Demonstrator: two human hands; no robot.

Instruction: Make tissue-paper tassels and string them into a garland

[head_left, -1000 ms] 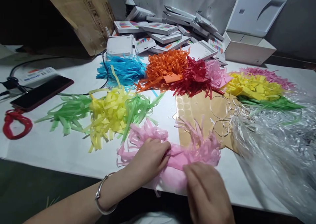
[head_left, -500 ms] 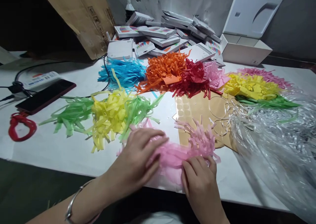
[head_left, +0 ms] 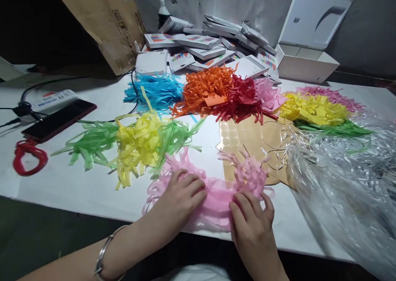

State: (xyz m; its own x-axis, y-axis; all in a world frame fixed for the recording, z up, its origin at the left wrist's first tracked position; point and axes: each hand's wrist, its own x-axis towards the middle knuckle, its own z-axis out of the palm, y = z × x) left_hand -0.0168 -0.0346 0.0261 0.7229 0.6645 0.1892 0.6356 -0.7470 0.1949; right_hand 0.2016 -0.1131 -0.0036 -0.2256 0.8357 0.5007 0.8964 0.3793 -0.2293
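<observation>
Pink tissue tassel (head_left: 216, 192) lies flat at the near edge of the white table (head_left: 62, 186), its long axis running left to right, with fringed ends fanning up and away at both sides. Left hand (head_left: 182, 196) presses open and flat on its left half; right hand (head_left: 252, 217) rests open on its right half, fingers spread, neither clenched. Bare table lies to the left; crinkled clear plastic (head_left: 343, 182) crowds the right, and green and yellow tassels (head_left: 136, 142) lie just behind

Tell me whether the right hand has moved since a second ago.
Yes. The right hand has slid up the table toward the tan sticker sheet, now pressing the pink tissue fringe.
</observation>
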